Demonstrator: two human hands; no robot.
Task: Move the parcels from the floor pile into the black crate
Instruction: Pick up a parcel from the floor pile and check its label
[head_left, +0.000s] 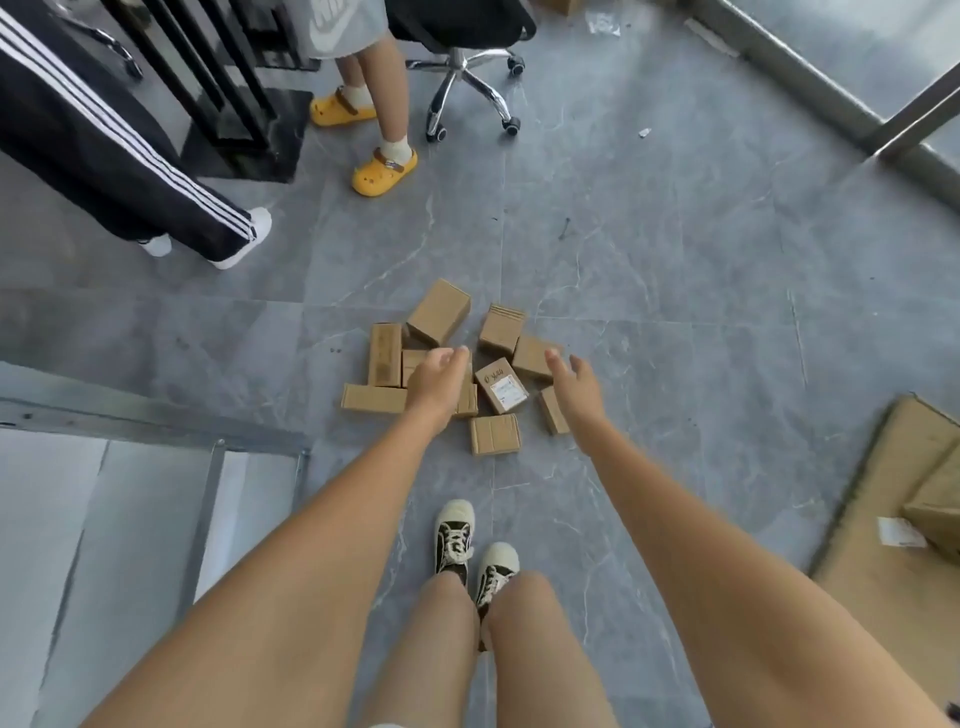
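Grey tiled floor (649, 249), carrying: pile of parcels (457, 364), loose, just ahead of feet. Left hand (436, 382) and right hand (574, 387) over pile; each grip open, empty. Black crate: unseen. Advice: take outer, free-lying boxes first.

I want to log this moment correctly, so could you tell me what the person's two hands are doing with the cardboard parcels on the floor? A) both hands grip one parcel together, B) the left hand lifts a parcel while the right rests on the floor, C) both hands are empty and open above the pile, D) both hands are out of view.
C: the left hand and right hand reach with spread fingers over the parcels, holding nothing.
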